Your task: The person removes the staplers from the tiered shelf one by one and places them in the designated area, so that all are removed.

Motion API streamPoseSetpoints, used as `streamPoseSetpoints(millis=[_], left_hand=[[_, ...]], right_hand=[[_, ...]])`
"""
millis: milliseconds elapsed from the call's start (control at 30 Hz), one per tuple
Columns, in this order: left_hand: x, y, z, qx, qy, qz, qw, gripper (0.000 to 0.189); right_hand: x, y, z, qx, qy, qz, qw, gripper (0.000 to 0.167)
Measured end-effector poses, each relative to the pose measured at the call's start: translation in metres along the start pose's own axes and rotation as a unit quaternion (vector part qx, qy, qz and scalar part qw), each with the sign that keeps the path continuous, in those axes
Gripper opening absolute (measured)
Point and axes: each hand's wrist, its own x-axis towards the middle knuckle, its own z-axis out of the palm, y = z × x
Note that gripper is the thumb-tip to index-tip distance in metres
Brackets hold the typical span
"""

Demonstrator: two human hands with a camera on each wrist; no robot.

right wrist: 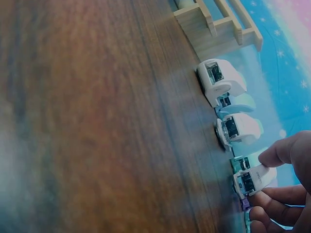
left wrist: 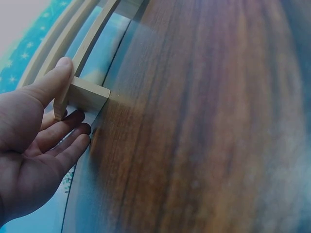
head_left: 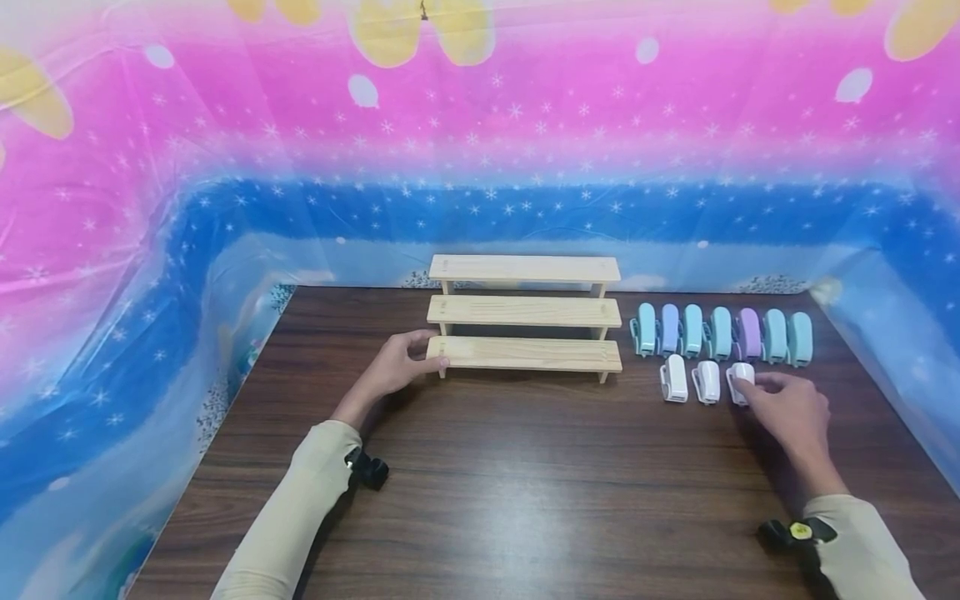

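Note:
A pale wooden three-step stand rests on the table. My left hand holds the left end of its lowest step, thumb on top and fingers around the end. In the left wrist view the thumb touches the board's edge. My right hand pinches the rightmost white stapler between thumb and fingers, and it stands on the table. Two other small white staplers, one in the middle and one at left, stand beside it in a row.
Behind the white ones runs a row of several teal and purple staplers, right of the stand. The dark wood table reaches back to a pink and blue patterned cloth hanging behind and at the sides.

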Motion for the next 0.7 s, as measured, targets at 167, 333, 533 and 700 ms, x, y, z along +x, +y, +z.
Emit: streamPoseSetpoints(millis=[167, 333, 533, 700], left_hand=[[0.001, 0.0, 0.0, 0.001, -0.001, 0.004, 1.0, 0.06], [0.001, 0.0, 0.001, -0.001, -0.001, 0.003, 1.0, 0.06], [0.002, 0.0, 0.002, 0.007, -0.003, 0.007, 0.9999, 0.062], [0.003, 0.001, 0.003, 0.018, -0.011, 0.0, 0.9998, 0.065]], right_hand=[[0.0, 0.0, 0.0, 0.0, -0.005, 0.004, 1.0, 0.07], [0.0, 0.001, 0.001, -0.006, -0.012, 0.002, 0.9999, 0.072], [-0.001, 0.001, -0.005, -0.003, -0.003, 0.003, 1.0, 0.075], [-0.005, -0.014, -0.017, 0.003, 0.022, -0.02, 0.9996, 0.071]])
